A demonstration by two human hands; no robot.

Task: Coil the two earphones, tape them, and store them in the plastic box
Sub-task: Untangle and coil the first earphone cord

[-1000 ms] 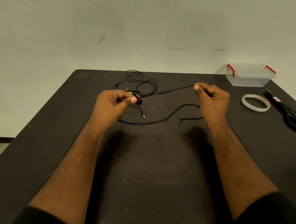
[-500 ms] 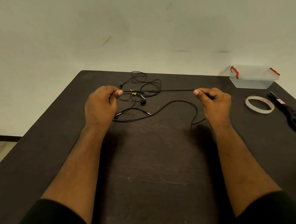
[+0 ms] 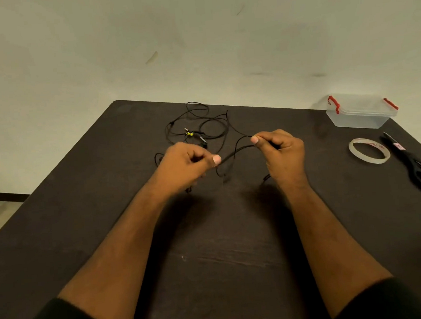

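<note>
- Your left hand (image 3: 187, 164) pinches the black cord (image 3: 236, 151) between thumb and curled fingers; your right hand (image 3: 280, 152) pinches the same cord at its thumb tip. Both are closed on it, neither is free.
- The span of cord between your hands runs left to right, sagging slightly, and hangs just above the tabletop (image 3: 223, 257). That is its long axis; coil along it.
- The rest of the earphones lies as a loose tangle (image 3: 197, 128) beyond your left hand, toward the far edge. Your left hand is the nearer one to it. A yellow mark shows in the tangle; which cord belongs to which earphone cannot be told.
- More slack trails under and between your wrists.
- Judgement: coiling is at its start; no loop is formed, nothing is taped.
- The box (image 3: 360, 112) stands with its lid on at the far right corner, well apart from your hands. The tape (image 3: 369, 151) and scissors (image 3: 416, 164) lie to the right, nearer your right hand.
- Next move likely: bring the right-hand pinch to the left hand to form a loop. Watch for snags in the tangle.
</note>
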